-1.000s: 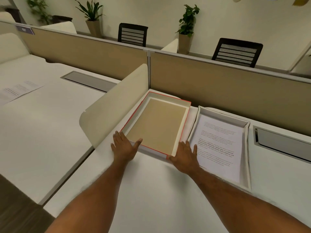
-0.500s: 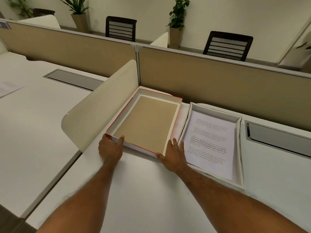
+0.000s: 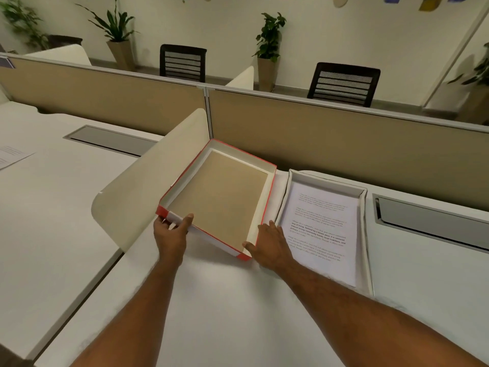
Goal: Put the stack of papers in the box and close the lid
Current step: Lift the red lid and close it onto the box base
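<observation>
The red-edged lid (image 3: 219,197) is turned inside-up, showing a brown inner face and white walls, beside the curved side divider. My left hand (image 3: 172,231) grips its near-left corner, thumb over the rim. My right hand (image 3: 270,245) holds its near-right corner, thumb on the near wall and fingers along the right side. The lid's near edge looks raised off the desk. To its right, the shallow white box (image 3: 364,234) sits open on the desk. The stack of printed papers (image 3: 320,234) lies flat inside it.
A cream curved divider (image 3: 137,192) stands left of the lid, and a tan partition wall (image 3: 344,144) runs behind. A grey cable tray (image 3: 434,223) is set into the desk right of the box. A loose sheet (image 3: 10,154) lies on the neighbouring desk.
My hands went from lying flat at the lid's near edge to gripping its two near corners. The lid's near edge has come up and the lid has turned slightly.
</observation>
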`<action>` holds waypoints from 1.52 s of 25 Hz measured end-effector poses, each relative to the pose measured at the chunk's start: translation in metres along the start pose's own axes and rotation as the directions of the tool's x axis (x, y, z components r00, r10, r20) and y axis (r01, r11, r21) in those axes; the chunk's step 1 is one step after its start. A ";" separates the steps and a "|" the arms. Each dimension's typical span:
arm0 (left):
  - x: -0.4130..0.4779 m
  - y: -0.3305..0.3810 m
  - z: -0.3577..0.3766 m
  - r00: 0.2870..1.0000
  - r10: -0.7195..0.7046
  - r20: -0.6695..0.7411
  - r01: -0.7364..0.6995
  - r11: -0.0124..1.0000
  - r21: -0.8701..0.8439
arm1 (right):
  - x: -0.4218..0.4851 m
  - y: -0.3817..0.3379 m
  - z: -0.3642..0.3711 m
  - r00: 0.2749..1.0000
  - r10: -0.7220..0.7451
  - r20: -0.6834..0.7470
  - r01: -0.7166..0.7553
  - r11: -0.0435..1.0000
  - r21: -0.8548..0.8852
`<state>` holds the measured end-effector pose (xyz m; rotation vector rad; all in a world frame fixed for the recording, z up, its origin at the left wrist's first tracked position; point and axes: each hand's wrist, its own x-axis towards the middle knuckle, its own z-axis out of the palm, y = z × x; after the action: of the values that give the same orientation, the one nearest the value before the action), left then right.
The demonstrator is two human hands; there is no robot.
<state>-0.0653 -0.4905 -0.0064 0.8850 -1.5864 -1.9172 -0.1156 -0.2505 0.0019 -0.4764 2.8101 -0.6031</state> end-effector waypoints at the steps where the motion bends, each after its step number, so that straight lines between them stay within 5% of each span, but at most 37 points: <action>1: -0.006 0.006 0.003 0.998 0.062 -0.005 -0.062 0.998 0.016 | 0.000 -0.007 -0.006 0.999 0.000 -0.032 0.000 1.000 -0.009; 5: -0.040 0.026 0.023 0.937 0.348 0.031 -0.349 0.930 0.111 | -0.002 -0.063 -0.042 0.998 -0.059 -0.020 0.062 0.949 0.309; 10: -0.072 0.038 0.046 0.862 0.476 0.176 -0.498 0.859 0.118 | -0.011 -0.138 -0.089 1.000 -0.001 -0.029 0.023 0.668 0.744; 14: -0.096 0.038 0.064 0.828 0.494 0.265 -0.548 0.812 0.199 | -0.010 -0.150 -0.126 0.979 0.203 -0.033 -0.082 0.533 0.842; 20: -0.113 0.034 0.074 0.818 0.433 0.379 -0.538 0.809 0.235 | -0.014 -0.131 -0.138 0.927 0.371 -0.052 -0.167 0.535 0.828; 22: -0.109 0.021 0.060 0.877 0.366 0.311 -0.447 0.860 0.246 | -0.017 -0.124 -0.137 0.925 0.372 -0.080 -0.133 0.513 0.848; 24: -0.100 0.001 0.043 0.987 0.072 0.141 -0.101 0.972 0.212 | -0.021 -0.117 -0.135 0.919 0.375 -0.122 -0.079 0.477 0.875; 27: -0.091 -0.026 0.026 0.927 -0.311 0.211 0.248 0.928 0.276 | -0.026 -0.102 -0.138 0.920 0.362 -0.149 -0.012 0.405 0.914; 32: -0.085 -0.023 0.027 0.869 -0.403 0.289 0.408 0.912 0.044 | -0.036 -0.069 -0.156 0.940 0.287 -0.183 0.096 0.292 0.952; 35: -0.081 -0.016 0.030 0.836 -0.433 0.339 0.445 0.895 0.045 | -0.044 -0.040 -0.170 0.934 0.298 -0.194 0.121 0.247 0.961; 38: -0.085 -0.012 0.041 0.791 -0.394 0.468 0.455 0.891 -0.018 | -0.057 -0.004 -0.172 0.936 0.309 -0.171 0.086 0.271 0.959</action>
<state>-0.0389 -0.3987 0.0010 0.8308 -1.5734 -2.6823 -0.1114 -0.1718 0.1655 0.1341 2.0013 -2.3047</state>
